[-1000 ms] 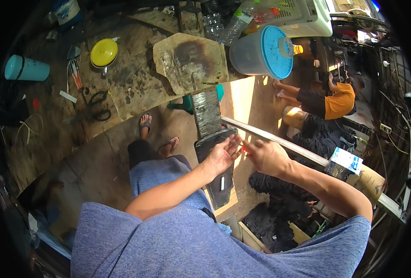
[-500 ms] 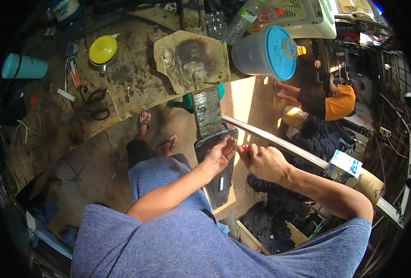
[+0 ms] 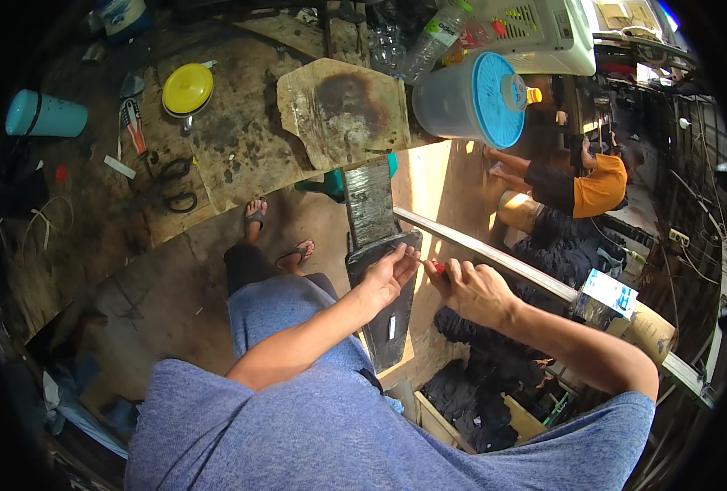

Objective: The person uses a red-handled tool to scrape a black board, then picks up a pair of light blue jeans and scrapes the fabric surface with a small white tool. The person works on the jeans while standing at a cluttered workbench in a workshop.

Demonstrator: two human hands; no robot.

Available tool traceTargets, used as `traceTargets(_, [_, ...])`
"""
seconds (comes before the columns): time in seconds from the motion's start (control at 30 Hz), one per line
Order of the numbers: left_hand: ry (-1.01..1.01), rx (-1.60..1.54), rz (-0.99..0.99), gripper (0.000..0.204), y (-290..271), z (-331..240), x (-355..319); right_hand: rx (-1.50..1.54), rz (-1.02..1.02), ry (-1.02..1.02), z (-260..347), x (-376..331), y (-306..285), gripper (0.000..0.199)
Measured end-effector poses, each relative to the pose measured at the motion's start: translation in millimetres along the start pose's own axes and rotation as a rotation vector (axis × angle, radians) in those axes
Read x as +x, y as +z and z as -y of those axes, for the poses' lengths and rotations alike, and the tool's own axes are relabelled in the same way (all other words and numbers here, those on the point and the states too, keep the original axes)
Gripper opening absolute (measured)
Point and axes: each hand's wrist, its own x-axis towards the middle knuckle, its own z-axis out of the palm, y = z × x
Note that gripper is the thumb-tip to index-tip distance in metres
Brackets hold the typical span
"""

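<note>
My right hand (image 3: pixel 478 293) is closed round a small tool with a red handle (image 3: pixel 439 268). Its thin shaft points toward my left fingertips; the exact kind of tool is hidden by my fingers. My left hand (image 3: pixel 390 277) is pinched at the tip of that tool, and whatever it holds is too small to make out. Both hands are over a black tapered board (image 3: pixel 386 335), which carries a small white strip (image 3: pixel 392 327). Beyond the board, a plank wrapped in clear film (image 3: pixel 369 200) runs up to the workbench.
The stained workbench (image 3: pixel 241 176) holds scissors (image 3: pixel 179 186), pliers (image 3: pixel 134 127), a yellow-lidded container (image 3: pixel 187 88), a teal tumbler (image 3: pixel 46 114) and a blue-lidded tub (image 3: pixel 497 100). A long metal bar (image 3: pixel 494 252) slants away right. Another person in orange (image 3: pixel 599 185) sits beyond black cloth (image 3: pixel 478 401).
My right hand has shifted slightly and its fingers have turned around the red handle. My left hand stays nearly in place. The whole view has moved a little.
</note>
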Motion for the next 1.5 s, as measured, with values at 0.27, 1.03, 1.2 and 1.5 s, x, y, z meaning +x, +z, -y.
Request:
traceTargets(0.27, [-0.023, -0.045, 0.133, 0.015, 4.0, 8.5, -10.1, 2.224, 0.376, 1.258, -29.0, 31.7, 8.3, 0.024])
traceTargets(1.03, [-0.019, 0.065, -0.005, 0.016, 3.9, 2.9, -1.6, 0.984, 0.258, 0.514, -20.4, 15.5, 2.9, 0.053])
traceTargets(1.2, [-0.022, 0.099, -0.060, 0.018, 5.3, -0.3, -2.6, 0.145, 0.252, 0.069, -2.5, 12.9, 6.1, 0.063])
traceTargets(1.5, [-0.011, -0.057, -0.012, 0.020, 19.2, 16.9, -12.8, 2.078, 0.528, 0.961, -31.7, 36.2, 8.9, 0.035])
